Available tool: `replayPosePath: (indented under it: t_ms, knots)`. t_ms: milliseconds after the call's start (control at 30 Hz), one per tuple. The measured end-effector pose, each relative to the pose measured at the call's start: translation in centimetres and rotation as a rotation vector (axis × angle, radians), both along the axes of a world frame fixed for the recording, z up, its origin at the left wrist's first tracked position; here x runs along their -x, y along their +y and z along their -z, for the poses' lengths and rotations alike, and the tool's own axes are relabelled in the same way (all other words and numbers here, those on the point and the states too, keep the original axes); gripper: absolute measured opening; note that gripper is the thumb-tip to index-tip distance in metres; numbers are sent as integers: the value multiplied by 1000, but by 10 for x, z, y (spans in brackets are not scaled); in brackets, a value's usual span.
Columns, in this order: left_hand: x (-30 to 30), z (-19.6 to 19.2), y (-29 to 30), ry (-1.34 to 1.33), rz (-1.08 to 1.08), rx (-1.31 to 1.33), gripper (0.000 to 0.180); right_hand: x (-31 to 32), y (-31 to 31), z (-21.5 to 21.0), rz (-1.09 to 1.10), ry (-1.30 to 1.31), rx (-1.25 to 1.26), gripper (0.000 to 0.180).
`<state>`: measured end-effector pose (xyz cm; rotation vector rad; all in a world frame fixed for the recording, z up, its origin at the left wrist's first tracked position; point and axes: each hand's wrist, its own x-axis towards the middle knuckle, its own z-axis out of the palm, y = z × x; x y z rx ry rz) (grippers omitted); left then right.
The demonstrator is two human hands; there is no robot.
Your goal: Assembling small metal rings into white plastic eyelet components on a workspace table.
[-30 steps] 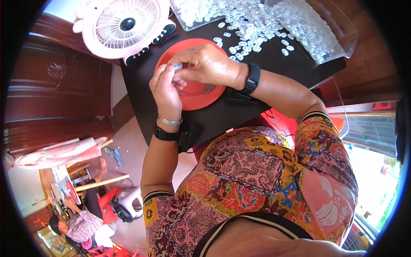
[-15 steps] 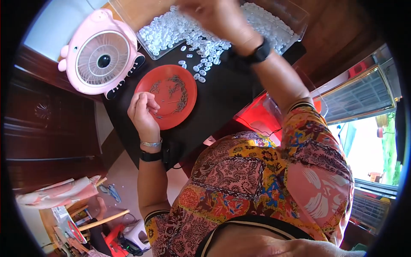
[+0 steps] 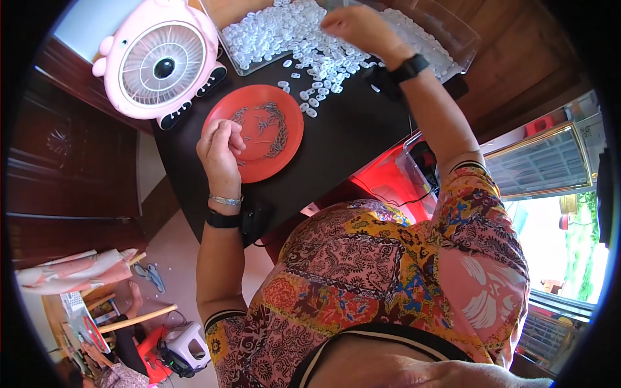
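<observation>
Item: red plate (image 3: pixel 262 170), round, set on the black table (image 3: pixel 339 139) near its left edge. Contents: many slim grey metal pieces (image 3: pixel 280 132), most in a loose ring, with one thin pale stick (image 3: pixel 261 141) among them.

Item: my hands, well apart. My left hand (image 3: pixel 220 147) is over the plate's left rim, fingers curled inward; whether it grips anything I cannot tell. My right hand (image 3: pixel 363 29) is above the table's far side, fingers bent; whether it holds or touches a piece I cannot tell.

Item: small white oval pieces (image 3: pixel 275 31), heaped along the table's far edge beneath and beside my right hand, a scatter spilling toward the middle.

Item: two clear trays bearing such pieces, a left tray (image 3: pixel 251 70) and a right tray (image 3: pixel 467 52).

Item: pink fan (image 3: pixel 116 74), animal-shaped, upright at the table's far left corner.

Item: on my wrists, black straps (image 3: pixel 224 220); on the left, also a silver bracelet (image 3: pixel 226 201).
</observation>
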<state>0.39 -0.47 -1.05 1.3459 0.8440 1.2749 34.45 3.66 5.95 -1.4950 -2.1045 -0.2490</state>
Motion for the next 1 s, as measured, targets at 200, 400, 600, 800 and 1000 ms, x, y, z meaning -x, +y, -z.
replayPosePath:
  t_ms: [200,400,600,800,1000]
  knots:
    - [0,0,1,12,-2,15,23,53,22,44,-86,-89,358,21]
    - [1,-4,-1,16,8,23,23,66,31,59,22,-250,345,12]
    - [1,-5,0,18,34,33,22,58,36,63,9,-203,448,14]
    - [2,-4,1,89,15,42,22,94,15,39,-291,236,414,17]
    - [0,2,5,21,83,118,22,160,-17,27,-538,536,502,13]
